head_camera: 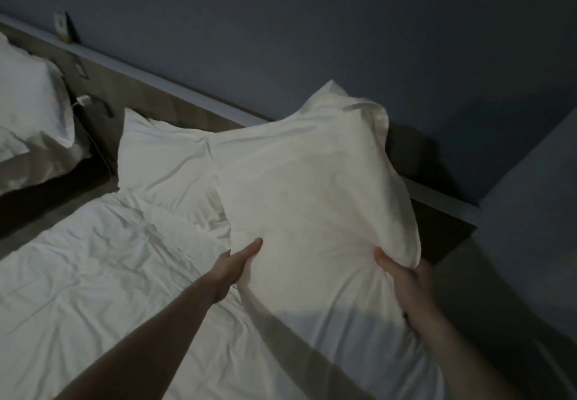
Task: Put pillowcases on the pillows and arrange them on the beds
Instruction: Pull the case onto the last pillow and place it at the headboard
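pillow [315, 187] long axis toward 12 o'clock, headboard [175, 103] | left hand [232, 270], right hand [406, 278] fingers pinching its near corners | both equally near

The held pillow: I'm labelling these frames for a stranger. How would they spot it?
Start at the near bed with its rumpled white cover. At its head end, a flat pillow lies by the headboard. The held pillow is to its right, raised, gripped at its lower corners by left hand and right hand.
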